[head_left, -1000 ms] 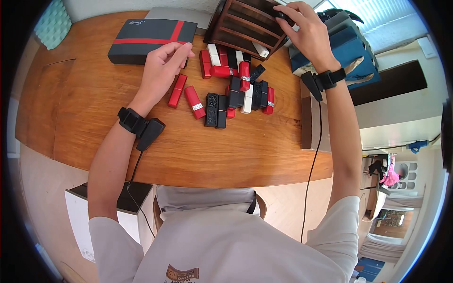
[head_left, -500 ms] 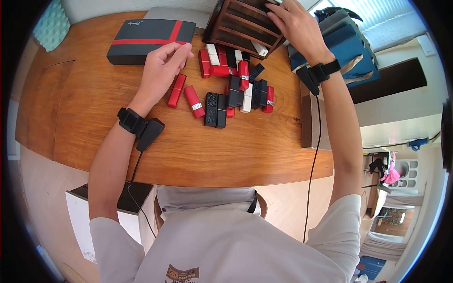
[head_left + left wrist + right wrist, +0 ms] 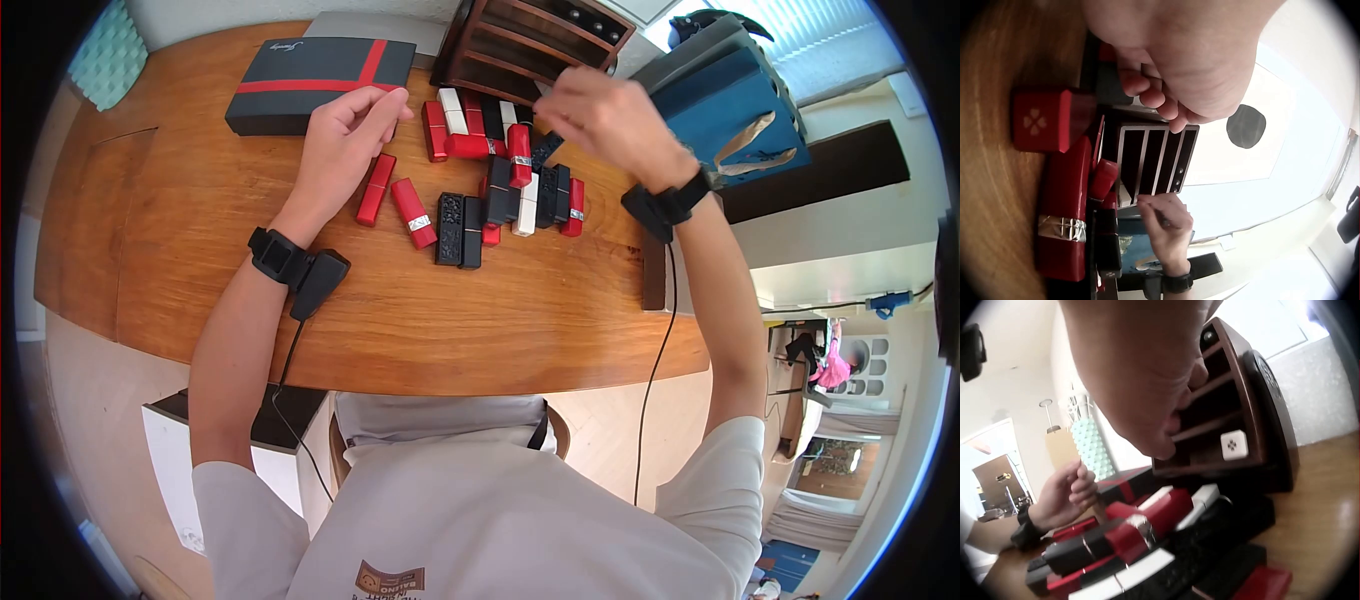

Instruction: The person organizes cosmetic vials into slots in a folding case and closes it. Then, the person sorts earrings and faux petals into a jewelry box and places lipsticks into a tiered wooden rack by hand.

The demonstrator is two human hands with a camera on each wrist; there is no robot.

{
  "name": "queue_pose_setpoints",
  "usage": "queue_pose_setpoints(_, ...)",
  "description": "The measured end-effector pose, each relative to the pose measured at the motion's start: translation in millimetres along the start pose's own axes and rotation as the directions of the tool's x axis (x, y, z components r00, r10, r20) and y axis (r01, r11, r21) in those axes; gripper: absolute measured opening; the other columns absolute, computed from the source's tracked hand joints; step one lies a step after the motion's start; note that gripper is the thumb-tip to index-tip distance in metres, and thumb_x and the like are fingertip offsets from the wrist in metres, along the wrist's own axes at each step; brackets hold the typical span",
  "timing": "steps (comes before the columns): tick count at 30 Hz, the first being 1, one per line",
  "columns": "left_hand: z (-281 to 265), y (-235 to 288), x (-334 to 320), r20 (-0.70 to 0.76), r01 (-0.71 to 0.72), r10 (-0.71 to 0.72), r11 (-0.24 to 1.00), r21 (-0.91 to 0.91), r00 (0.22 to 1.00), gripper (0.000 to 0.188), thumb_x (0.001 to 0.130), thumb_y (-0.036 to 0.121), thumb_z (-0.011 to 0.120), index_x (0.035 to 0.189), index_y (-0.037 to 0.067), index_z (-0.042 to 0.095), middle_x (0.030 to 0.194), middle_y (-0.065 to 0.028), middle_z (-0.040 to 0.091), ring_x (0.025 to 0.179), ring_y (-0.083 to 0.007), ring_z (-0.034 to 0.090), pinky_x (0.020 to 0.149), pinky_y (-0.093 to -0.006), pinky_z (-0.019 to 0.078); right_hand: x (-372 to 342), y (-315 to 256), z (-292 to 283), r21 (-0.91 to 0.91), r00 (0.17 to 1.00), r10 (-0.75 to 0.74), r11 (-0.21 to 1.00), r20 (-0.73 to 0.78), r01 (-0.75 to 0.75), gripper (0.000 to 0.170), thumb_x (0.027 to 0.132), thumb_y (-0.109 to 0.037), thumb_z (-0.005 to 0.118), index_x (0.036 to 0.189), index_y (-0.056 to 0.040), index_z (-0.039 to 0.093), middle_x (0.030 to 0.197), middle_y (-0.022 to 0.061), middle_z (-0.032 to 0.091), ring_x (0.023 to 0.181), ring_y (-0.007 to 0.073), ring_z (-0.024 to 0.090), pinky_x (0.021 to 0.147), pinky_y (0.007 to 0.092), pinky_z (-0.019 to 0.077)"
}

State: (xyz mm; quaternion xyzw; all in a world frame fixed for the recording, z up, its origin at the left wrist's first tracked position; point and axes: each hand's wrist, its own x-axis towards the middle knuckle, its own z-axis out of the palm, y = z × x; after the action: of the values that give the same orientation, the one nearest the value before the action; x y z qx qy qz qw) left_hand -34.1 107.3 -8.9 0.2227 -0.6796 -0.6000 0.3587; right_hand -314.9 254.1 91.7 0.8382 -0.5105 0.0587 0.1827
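Observation:
My right hand [image 3: 615, 125] hovers in front of the dark wooden rack [image 3: 505, 62], above the back right of a heap of lipsticks. Its fingers are relaxed, with nothing seen between them. Round black ends [image 3: 598, 27] show in the rack's top row, and a white lipstick [image 3: 1234, 445] lies in its lowest row, hidden in the head view. My left hand [image 3: 345, 140], loosely curled and holding nothing visible, stays by the front edge of a black box with a red ribbon [image 3: 300, 75]. Nearest it are a red lipstick [image 3: 376, 190] and a red tube with a silver band [image 3: 413, 213].
Black, white and red lipsticks lie piled before the rack, among them an embossed black one [image 3: 450, 230]. A blue paper bag [image 3: 740, 110] stands right of the rack. Cables run from both wrist cameras past the table's front edge.
My right hand has left the rack's upper right corner, where it held a small black thing, and come down toward the heap. Black ends now show there. My left hand has stayed put.

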Motion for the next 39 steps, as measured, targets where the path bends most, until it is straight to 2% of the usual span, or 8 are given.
queue_pose_setpoints(11,1.0,-1.5,0.3,-0.005,0.006,-0.006,1.0,0.016,1.0,0.032,0.107,0.03,0.062,0.095,0.002,0.073,0.07,0.0049,0.051,0.064,-0.0032,0.044,0.058,-0.0213,0.0357,-27.4,-8.7,28.2,0.068,0.881,0.266,0.946,0.393,-0.316,0.017,0.098,-0.019,0.066,0.103,-0.006,0.074,0.103,0.0085,0.072,0.092,0.0327,0.071,0.076,0.0407,0.0593)
queue_pose_setpoints(13,1.4,-0.9,-0.3,-0.012,0.013,-0.013,1.0,0.007,1.0,0.032,0.107,0.03,0.062,0.094,0.003,0.072,0.07,0.005,0.051,0.064,-0.0032,0.044,0.058,-0.0212,0.0355,-26.6,-8.2,30.3,0.129,0.975,0.138,0.978,0.177,-0.162,0.017,0.095,-0.015,0.068,0.108,-0.0046,0.073,0.109,0.0102,0.072,0.094,0.0327,0.07,0.081,0.0411,0.0589)
queue_pose_setpoints(21,0.8,-2.0,0.2,0.006,-0.018,0.018,1.0,-0.023,1.0,0.032,0.106,0.03,0.064,0.092,0.003,0.072,0.072,0.0061,0.054,0.063,-0.0014,0.044,0.057,-0.0199,0.0354,-11.3,-3.1,36.4,0.01,0.987,-0.118,0.993,0.109,0.117,0.022,0.085,-0.008,0.064,0.106,-0.0057,0.071,0.107,0.0051,0.07,0.101,0.0246,0.07,0.083,0.0348,0.0605)
queue_pose_setpoints(24,1.4,-3.0,0.7,-0.005,-0.009,0.009,1.0,-0.024,1.0,0.031,0.107,0.029,0.064,0.092,0.003,0.072,0.071,0.006,0.053,0.063,-0.0015,0.044,0.056,-0.0199,0.0353,-9.7,-2.0,33.3,-0.024,0.963,-0.164,0.985,0.215,0.173,0.015,0.088,-0.008,0.062,0.101,-0.0059,0.068,0.096,0.005,0.067,0.095,0.0252,0.071,0.077,0.0358,0.0603)
queue_pose_setpoints(27,1.3,-2.5,0.0,0.0,-0.017,0.017,1.0,-0.017,1.0,0.031,0.107,0.028,0.064,0.092,0.002,0.071,0.071,0.0058,0.053,0.063,-0.0016,0.044,0.057,-0.0199,0.0355,-12.2,0.0,35.4,-0.054,0.931,-0.154,0.982,0.331,0.182,0.026,0.086,-0.009,0.063,0.11,-0.0024,0.067,0.101,0.0087,0.066,0.097,0.0262,0.069,0.08,0.0359,0.0598)
queue_pose_setpoints(33,2.9,0.6,-0.6,-0.006,0.013,-0.013,0.999,-0.047,1.0,0.032,0.107,0.027,0.063,0.092,0.001,0.072,0.071,0.0063,0.053,0.065,-0.0017,0.045,0.057,-0.0205,0.0365,-17.0,-3.8,22.6,-0.004,0.975,-0.102,0.994,0.196,0.105,0.024,0.09,-0.018,0.07,0.109,-0.0041,0.065,0.105,0.0091,0.068,0.096,0.0276,0.07,0.076,0.0379,0.0604)
queue_pose_setpoints(36,2.5,-3.5,-2.3,-0.007,0.0,0.0,1.0,-0.021,1.0,0.032,0.107,0.028,0.063,0.093,0.0,0.072,0.071,0.0064,0.053,0.066,-0.0016,0.045,0.058,-0.0212,0.0369,-10.6,-15.2,-3.5,0.251,0.989,0.136,0.957,0.052,-0.145,0.025,0.094,-0.016,0.068,0.118,-0.0064,0.066,0.103,0.0096,0.07,0.088,0.0289,0.072,0.072,0.0394,0.0611)
queue_pose_setpoints(39,3.4,-3.9,-1.2,0.017,-0.011,0.011,1.0,-0.013,1.0,0.032,0.107,0.028,0.063,0.094,0.0,0.073,0.071,0.0064,0.052,0.067,-0.0015,0.045,0.059,-0.0215,0.0366,5.8,-16.1,-24.2,0.272,0.967,0.229,0.943,-0.11,-0.193,0.029,0.093,-0.015,0.071,0.121,-0.0087,0.066,0.104,0.0092,0.072,0.082,0.0261,0.073,0.068,0.0366,0.0615)
